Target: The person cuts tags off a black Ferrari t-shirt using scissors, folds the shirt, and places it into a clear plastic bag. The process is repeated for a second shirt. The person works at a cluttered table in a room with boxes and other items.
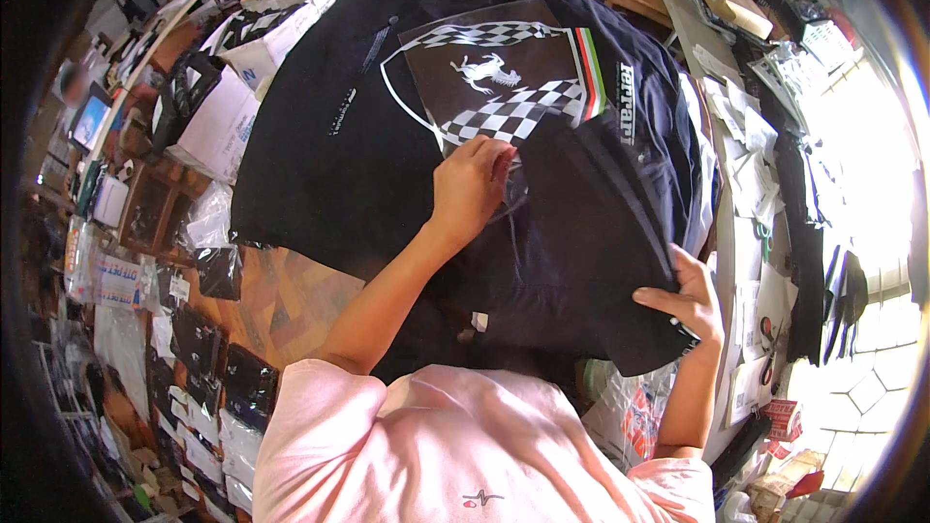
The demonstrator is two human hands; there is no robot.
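Observation:
A black T-shirt lies spread out in front of me, with a large shield print of black and white checks, a white horse and a red and green stripe. A clear film covers much of that print. My left hand is closed in a pinch at the film's near edge, below the checks; its fingertips are partly hidden. At the shirt's near right edge, my right hand grips the black cloth, thumb on top and the other fingers mostly hidden beneath.
White cartons with dark packed goods stand at the left. Bagged dark garments are stacked at the lower left, above a wooden floor. Along the right runs a table with papers and scissors, beside a bright window.

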